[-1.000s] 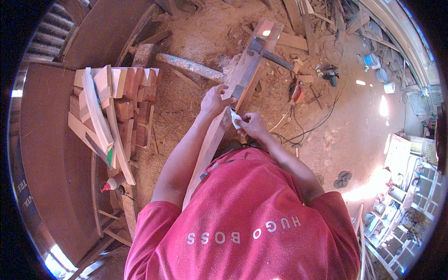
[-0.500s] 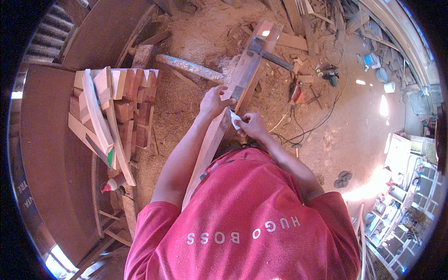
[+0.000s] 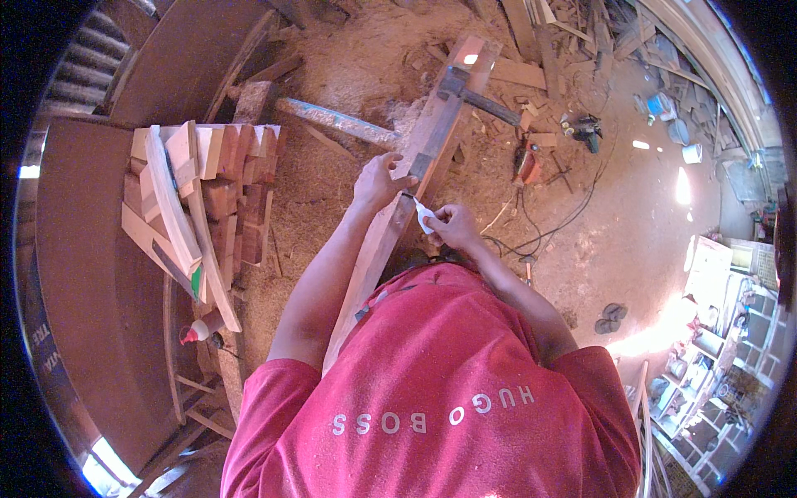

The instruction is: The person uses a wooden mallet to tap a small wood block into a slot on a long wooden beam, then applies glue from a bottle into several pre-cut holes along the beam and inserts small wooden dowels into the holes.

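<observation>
The person's one right hand (image 3: 453, 226) clamped one small white bottle (image 3: 426, 221) between thumb and fingers, its nozzle at one wooden beam (image 3: 371, 270). The one left hand (image 3: 377, 184), thumb and forefinger apart, lay at the same beam. Beyond lay one hammer (image 3: 490, 106); leftward, one red-tipped bottle (image 3: 204, 324).

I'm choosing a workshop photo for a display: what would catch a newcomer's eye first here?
The bright red shirt fills the lower middle. Just above it, the right hand holds a small white bottle by the long timber, with the left hand at the timber too. Off to the left stands a pile of cut wood.
</observation>
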Action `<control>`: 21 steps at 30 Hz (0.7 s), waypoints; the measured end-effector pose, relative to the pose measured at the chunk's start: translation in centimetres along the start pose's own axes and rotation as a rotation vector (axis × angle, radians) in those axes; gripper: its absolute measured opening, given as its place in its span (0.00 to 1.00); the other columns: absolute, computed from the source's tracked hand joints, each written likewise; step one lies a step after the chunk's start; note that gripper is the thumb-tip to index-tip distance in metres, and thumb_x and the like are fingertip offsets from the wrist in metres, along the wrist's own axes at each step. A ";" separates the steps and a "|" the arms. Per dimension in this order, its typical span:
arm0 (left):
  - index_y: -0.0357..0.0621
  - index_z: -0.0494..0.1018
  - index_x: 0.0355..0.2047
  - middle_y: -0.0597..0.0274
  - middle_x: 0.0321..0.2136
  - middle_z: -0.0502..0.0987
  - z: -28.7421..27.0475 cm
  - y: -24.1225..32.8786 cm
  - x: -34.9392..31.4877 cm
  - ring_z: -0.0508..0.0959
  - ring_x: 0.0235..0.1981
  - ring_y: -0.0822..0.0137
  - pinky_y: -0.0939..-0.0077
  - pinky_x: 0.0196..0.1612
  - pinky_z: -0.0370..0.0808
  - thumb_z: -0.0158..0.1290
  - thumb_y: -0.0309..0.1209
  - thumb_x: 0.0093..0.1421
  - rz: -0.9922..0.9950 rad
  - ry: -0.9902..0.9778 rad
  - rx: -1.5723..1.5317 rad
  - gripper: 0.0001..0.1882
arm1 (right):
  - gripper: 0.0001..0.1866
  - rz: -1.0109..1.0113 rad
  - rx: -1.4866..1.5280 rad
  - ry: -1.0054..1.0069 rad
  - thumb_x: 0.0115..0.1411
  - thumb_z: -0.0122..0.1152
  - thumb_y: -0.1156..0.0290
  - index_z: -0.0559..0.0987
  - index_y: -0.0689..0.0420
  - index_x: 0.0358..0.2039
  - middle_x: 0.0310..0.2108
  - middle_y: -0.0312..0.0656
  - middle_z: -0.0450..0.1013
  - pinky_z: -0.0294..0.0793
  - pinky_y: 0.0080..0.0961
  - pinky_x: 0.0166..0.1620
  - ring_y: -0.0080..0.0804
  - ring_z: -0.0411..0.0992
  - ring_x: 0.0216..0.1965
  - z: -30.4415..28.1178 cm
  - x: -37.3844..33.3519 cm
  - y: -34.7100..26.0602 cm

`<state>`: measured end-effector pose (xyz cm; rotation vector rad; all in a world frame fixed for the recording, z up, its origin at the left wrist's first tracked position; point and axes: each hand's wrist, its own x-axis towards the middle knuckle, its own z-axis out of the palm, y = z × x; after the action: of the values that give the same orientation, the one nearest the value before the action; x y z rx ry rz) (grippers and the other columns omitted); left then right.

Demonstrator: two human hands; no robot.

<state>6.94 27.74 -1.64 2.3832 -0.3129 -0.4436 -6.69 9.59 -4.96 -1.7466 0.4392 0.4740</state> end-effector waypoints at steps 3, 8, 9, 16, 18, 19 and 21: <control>0.48 0.76 0.54 0.50 0.45 0.81 0.0 0.0 0.1 0.80 0.49 0.51 0.55 0.53 0.76 0.71 0.50 0.47 0.015 -0.002 0.018 0.36 | 0.18 -0.038 -0.033 0.004 0.63 0.68 0.61 0.81 0.68 0.33 0.21 0.42 0.79 0.76 0.23 0.21 0.24 0.77 0.17 -0.2 0.1 0.5; 0.47 0.76 0.55 0.50 0.45 0.81 -0.2 0.0 -0.3 0.80 0.49 0.52 0.56 0.53 0.76 0.71 0.49 0.48 0.005 0.001 0.017 0.36 | 0.18 0.012 0.071 -0.019 0.64 0.68 0.61 0.81 0.67 0.39 0.28 0.42 0.81 0.76 0.22 0.24 0.24 0.78 0.23 -1.1 -1.7 0.7; 0.46 0.75 0.55 0.50 0.45 0.81 -0.1 0.1 -0.4 0.80 0.49 0.52 0.56 0.53 0.76 0.71 0.48 0.48 0.008 0.006 0.013 0.36 | 0.18 0.039 0.178 0.001 0.64 0.68 0.61 0.81 0.66 0.42 0.31 0.41 0.81 0.76 0.21 0.25 0.24 0.79 0.26 -1.6 -2.3 0.6; 0.41 0.70 0.60 0.47 0.45 0.81 1.0 -1.1 -4.5 0.81 0.48 0.55 0.64 0.52 0.77 0.65 0.39 0.59 0.150 0.269 -0.234 0.32 | 0.16 -0.132 0.394 0.230 0.65 0.66 0.65 0.80 0.61 0.48 0.37 0.39 0.81 0.77 0.22 0.32 0.23 0.78 0.31 -5.5 -4.0 3.1; 0.38 0.71 0.58 0.45 0.48 0.79 1.6 -3.7 -7.0 0.80 0.50 0.54 0.62 0.54 0.75 0.58 0.42 0.65 -0.142 0.169 -0.461 0.27 | 0.15 -0.111 0.399 0.273 0.65 0.66 0.67 0.79 0.62 0.48 0.37 0.39 0.80 0.78 0.21 0.32 0.23 0.78 0.31 -6.4 -4.4 2.7; 0.37 0.72 0.57 0.45 0.48 0.79 2.5 -6.2 -8.5 0.80 0.50 0.53 0.62 0.54 0.75 0.55 0.43 0.67 -0.132 0.198 -0.427 0.25 | 0.15 -0.093 0.408 0.311 0.65 0.66 0.68 0.79 0.62 0.48 0.37 0.39 0.80 0.78 0.20 0.32 0.23 0.78 0.32 -6.6 -4.5 2.2; 0.35 0.75 0.54 0.42 0.48 0.80 3.8 -9.3 -11.7 0.80 0.51 0.50 0.61 0.55 0.75 0.49 0.43 0.71 -0.133 0.216 -0.327 0.23 | 0.15 -0.163 0.370 0.316 0.64 0.66 0.70 0.77 0.63 0.49 0.38 0.40 0.80 0.80 0.21 0.34 0.24 0.78 0.33 -7.0 -3.9 1.8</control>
<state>-4.26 36.35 -7.83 2.1124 0.0167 -0.2696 -10.42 2.58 -2.94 -1.4822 0.5638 -0.0063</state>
